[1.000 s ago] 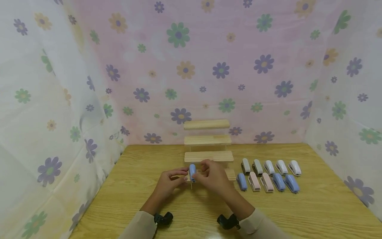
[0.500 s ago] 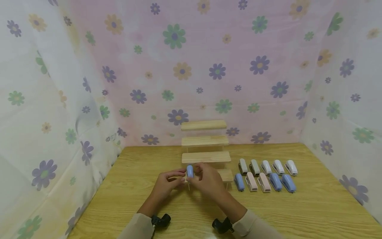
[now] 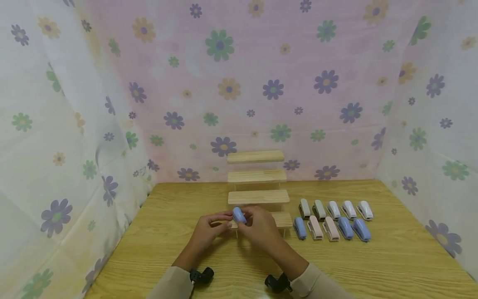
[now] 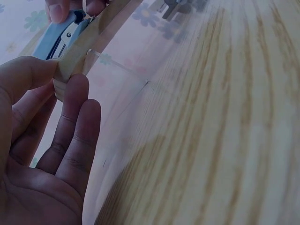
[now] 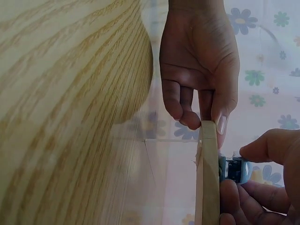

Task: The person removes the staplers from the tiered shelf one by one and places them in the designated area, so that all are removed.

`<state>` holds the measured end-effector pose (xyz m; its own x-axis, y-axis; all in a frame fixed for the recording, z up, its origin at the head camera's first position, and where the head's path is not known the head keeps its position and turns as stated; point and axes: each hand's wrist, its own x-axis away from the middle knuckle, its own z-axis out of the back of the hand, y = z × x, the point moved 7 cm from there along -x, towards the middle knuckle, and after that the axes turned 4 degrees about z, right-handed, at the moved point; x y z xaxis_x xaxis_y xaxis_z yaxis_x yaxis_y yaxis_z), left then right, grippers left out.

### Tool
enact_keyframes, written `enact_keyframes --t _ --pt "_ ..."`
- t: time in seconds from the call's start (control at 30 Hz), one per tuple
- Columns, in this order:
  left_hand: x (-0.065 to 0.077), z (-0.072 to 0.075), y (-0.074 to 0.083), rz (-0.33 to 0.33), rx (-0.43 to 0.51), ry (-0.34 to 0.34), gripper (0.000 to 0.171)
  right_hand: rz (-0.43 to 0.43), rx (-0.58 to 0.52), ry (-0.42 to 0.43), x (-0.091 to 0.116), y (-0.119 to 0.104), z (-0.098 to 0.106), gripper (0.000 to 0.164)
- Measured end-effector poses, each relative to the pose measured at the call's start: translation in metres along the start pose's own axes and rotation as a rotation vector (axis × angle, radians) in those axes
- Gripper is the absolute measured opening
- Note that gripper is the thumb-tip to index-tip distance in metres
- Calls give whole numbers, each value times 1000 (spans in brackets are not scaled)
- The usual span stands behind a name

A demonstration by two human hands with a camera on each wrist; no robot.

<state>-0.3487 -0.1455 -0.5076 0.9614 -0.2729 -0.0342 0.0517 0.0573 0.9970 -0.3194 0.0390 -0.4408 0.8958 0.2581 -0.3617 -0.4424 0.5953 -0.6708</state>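
On the left end of the lowest board of a stepped wooden display shelf (image 3: 281,219) sits a small blue stapler (image 3: 238,214), angled with its near end toward the right. My right hand (image 3: 259,226) pinches this stapler between thumb and fingers; in the right wrist view the thumb (image 5: 262,147) is on one side and fingers on the other. My left hand (image 3: 213,228) grips the end of the same board, its thumb (image 4: 35,72) at the board's end beside the stapler. Two lower fingers (image 4: 77,145) of that hand extend below the board.
Right of the shelf, staplers stand in two rows: grey-green (image 3: 319,209) and white ones (image 3: 348,209) behind, blue (image 3: 361,229) and pink ones (image 3: 330,228) in front. Three higher boards (image 3: 258,197) rise behind my hands. Flowered cloth (image 3: 246,62) encloses the wooden table (image 3: 179,199).
The blue stapler has turned on the board, from pointing nearly straight away from me to a slant. Both hands stay around the shelf's left end. The head view has shifted slightly.
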Motion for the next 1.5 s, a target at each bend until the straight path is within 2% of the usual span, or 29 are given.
enact_keyframes --t 0.33,0.77,1.1,1.5 --pt "1 -1 1 -14 24 1 27 -30 19 -3 2 0 4 36" --pt "1 0 0 -8 12 0 28 -37 58 52 9 3 29 36" --pt "0 -1 -2 -11 8 -13 30 -73 56 64 20 28 66 36" --pt "2 -1 0 -21 -2 -21 30 -97 171 113 52 62 128 40"
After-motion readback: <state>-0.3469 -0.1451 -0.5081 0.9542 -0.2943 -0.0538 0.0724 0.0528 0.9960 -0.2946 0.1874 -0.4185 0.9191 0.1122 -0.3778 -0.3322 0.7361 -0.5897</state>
